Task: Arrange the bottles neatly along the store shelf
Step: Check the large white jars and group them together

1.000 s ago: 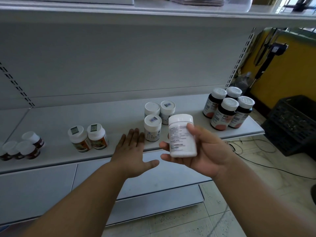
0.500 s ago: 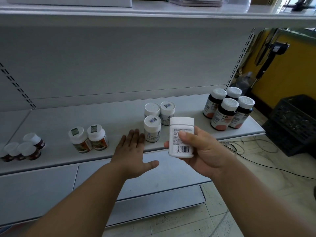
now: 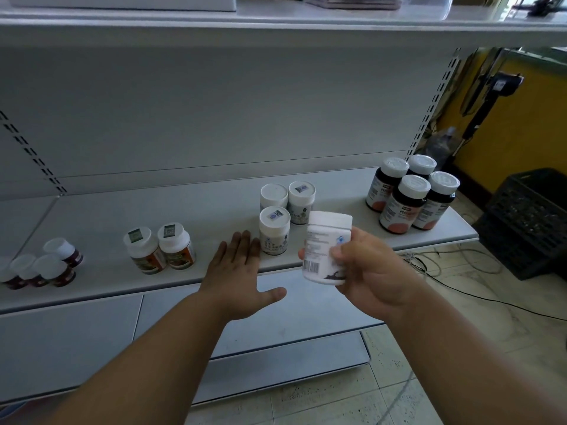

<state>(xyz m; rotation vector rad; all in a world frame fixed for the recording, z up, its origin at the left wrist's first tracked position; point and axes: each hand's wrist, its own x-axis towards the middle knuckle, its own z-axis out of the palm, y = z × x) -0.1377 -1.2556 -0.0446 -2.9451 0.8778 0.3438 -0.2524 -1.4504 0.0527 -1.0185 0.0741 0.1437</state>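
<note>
A white bottle [image 3: 326, 248] is held upright in the right hand [image 3: 366, 271], with thumb and fingers curled round its lower half, in front of the near edge of the shelf [image 3: 214, 210] and not yet set down. The barcode and printed label are turned toward the camera. The left hand [image 3: 241, 280] is held flat with fingers straight and together and the thumb spread; it holds nothing and lies at the near edge of the shelf, just left of the white group. Whether it touches the shelf cannot be told.

Four groups are already seen standing on the shelf. At the far left, a cluster of small dark bottles [image 3: 46, 266] is set near the front edge. Right of it, two orange-labelled bottles [image 3: 159, 250] are placed side by side, touching. Near the middle, three white bottles [image 3: 283, 210] are grouped as two behind and one in front. At the right end, four dark bottles [image 3: 411, 196] are packed two by two.

The task is judged to be well advanced: like bottles are sorted together. The held bottle appears to match the middle group, where the front right place is vacant. It is judged that placement there remains, with the label turned outward. Wide gaps between groups may still need closing.
</note>
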